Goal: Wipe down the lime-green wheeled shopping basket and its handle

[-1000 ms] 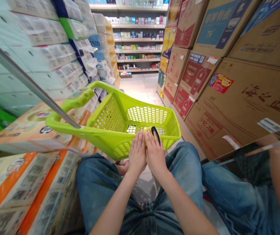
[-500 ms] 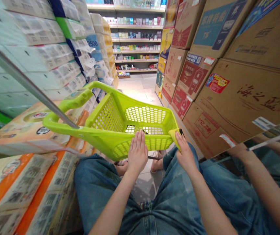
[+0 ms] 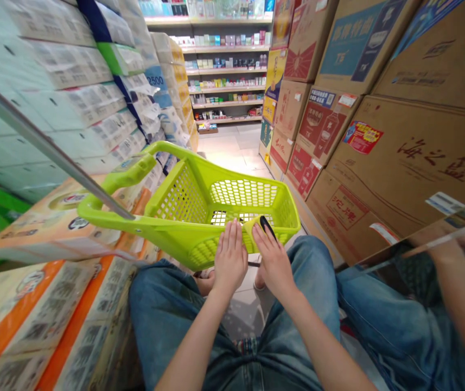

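Well, plastic-wrapped paper packs [image 3: 69,70] stack along the left; my left hand [image 3: 229,258] lies flat and open on the near rim of a lime-green perforated plastic trolley basket [image 3: 167,231], steadying it, while my right hand [image 3: 273,266] pinches a small yellow-green object with a black tip [image 3: 256,231] there, before brown cardboard cartons [image 3: 362,179] on the right.

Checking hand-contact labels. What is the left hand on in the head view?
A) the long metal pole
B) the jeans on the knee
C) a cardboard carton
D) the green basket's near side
D. The left hand lies open against the near side of the green basket, its fingertips reaching the rim.
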Tool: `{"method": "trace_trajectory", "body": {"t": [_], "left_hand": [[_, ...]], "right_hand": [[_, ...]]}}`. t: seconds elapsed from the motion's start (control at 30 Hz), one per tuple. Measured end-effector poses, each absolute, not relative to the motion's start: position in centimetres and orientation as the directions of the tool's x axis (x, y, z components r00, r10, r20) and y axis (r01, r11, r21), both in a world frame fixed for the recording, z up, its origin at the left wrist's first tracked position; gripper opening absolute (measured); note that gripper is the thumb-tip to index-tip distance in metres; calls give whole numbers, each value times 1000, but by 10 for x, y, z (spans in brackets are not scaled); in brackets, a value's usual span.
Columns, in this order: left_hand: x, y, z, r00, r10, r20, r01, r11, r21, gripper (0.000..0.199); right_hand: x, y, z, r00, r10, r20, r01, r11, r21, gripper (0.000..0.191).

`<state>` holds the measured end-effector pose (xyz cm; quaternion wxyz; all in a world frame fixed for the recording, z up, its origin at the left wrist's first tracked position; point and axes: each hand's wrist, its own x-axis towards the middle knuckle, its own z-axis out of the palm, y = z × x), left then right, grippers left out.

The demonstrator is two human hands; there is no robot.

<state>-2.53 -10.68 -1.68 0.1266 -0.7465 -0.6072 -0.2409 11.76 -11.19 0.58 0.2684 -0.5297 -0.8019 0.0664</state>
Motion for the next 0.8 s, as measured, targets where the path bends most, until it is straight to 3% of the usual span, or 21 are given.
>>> {"method": "trace_trajectory", "body": {"t": [0.3,0.47,0.6,0.7,0.8], "left_hand": [[-24,-106,-16,139,845,516,960,-242,138,70],[-25,-105,-16,141,844,518,963,-239,126,70],[-26,-105,-17,148,839,523,964,-242,115,69],[-27,-105,-18,152,839,523,964,-242,108,69],[-26,-106,-17,149,845,513,967,-234,105,68]], "right_hand": [[230,-97,-28,-129,916,379,738,344,-580,90],[177,-102,-9,34,940,341,857,148,-494,81],[105,-107,13,-172,922,347,865,310,-395,73],[78,-107,19,-225,904,362,843,367,-392,65],[89,-107,13,-282,882,378,803,433,-410,69]]}}
